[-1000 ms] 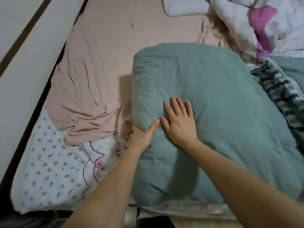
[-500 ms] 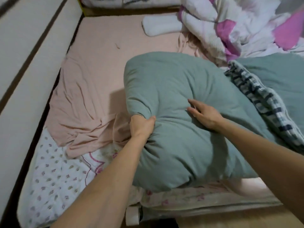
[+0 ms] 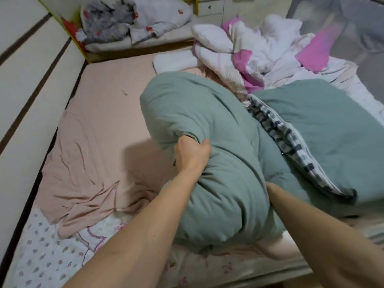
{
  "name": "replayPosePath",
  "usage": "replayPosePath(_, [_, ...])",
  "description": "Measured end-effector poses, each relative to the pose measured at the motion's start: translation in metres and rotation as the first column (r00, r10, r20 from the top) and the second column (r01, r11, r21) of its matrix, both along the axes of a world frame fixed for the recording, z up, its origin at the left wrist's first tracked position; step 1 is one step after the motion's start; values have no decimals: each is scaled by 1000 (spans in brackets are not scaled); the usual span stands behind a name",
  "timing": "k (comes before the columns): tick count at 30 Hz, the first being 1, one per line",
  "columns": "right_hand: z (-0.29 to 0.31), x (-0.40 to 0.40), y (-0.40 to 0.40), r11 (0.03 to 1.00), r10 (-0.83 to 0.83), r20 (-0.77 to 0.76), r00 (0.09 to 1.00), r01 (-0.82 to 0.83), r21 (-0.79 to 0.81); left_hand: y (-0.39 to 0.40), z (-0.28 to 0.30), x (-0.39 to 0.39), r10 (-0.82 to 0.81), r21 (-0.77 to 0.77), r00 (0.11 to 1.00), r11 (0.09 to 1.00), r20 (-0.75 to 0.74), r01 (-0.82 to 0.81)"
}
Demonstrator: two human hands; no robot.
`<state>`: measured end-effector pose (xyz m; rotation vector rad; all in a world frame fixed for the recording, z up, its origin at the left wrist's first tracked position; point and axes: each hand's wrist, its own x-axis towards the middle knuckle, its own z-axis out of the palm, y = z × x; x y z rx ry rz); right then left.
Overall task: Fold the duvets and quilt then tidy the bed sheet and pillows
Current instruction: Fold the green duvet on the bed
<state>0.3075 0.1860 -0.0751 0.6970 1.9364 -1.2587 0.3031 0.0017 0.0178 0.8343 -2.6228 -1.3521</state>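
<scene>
- The left hand (image 3: pixel 192 154) is gripping a bunched fold of the green duvet (image 3: pixel 209 154), with the thumb on top and the fingers tucked into the cloth.
- The right forearm is reaching in from the lower right, and its hand is lying hidden behind the bulge of the duvet, so I cannot tell how that hand is holding.
- The folded part of the green duvet is standing up off the bed as a thick roll between the two arms, with its lower end resting near the front edge of the mattress.
- The rest of the same duvet is lying flat to the right, and a strip of blue checked lining (image 3: pixel 291 146) is showing along the fold between the two parts.
- A pink bed sheet (image 3: pixel 108 113) is covering the left part of the bed, and it is lying wrinkled and pulled loose at its near corner.
- A white flowered mattress pad (image 3: pixel 41 252) is showing under that loose corner.
- A white and pink quilt (image 3: pixel 255 57) is lying crumpled at the far right of the bed.
- A white pillow (image 3: pixel 176 61) is lying just beside the quilt, on its left.
- More rumpled bedding (image 3: pixel 133 23) is lying beyond the far edge of the bed.
</scene>
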Motion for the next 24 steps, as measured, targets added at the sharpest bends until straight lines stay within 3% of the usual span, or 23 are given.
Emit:
replayPosePath(4, [33,-26,63,969,-76,-129,989,42,-243,65,47,-28,-72,-95,995,993,-61,66])
replayPosePath(7, [73,-48,115,871,-169,-142,975,81,-485,138,82,-56,-122,-141,980,985,-154,100])
replayPosePath(9, [105,-69,165,827,-186,-144,972,76,-557,206,114,-76,-192,-185,957,971,-217,153])
replayPosePath(12, [145,-93,243,866,-244,-188,951,127,-483,304,146,-105,-338,-263,914,924,-226,277])
replayPosePath(16, [162,-122,354,908,-294,-243,924,191,-373,421,140,-134,-526,-251,849,828,-42,501])
replayPosePath(18, [170,-136,401,911,-312,-260,914,210,-354,472,124,-141,-602,-60,791,790,108,610])
replayPosePath(20, [170,-146,427,930,-294,-286,912,204,-306,497,109,-147,-690,246,694,723,205,646])
replayPosePath(21, [170,-149,431,952,-254,-301,919,183,-244,496,103,-153,-706,294,674,706,217,644])
replayPosePath(22, [168,-153,437,968,-229,-331,916,176,-180,495,97,-163,-691,227,689,723,218,653])
replayPosePath(24, [164,-154,440,985,-167,-405,899,134,-110,478,78,-189,-569,-188,793,773,218,606])
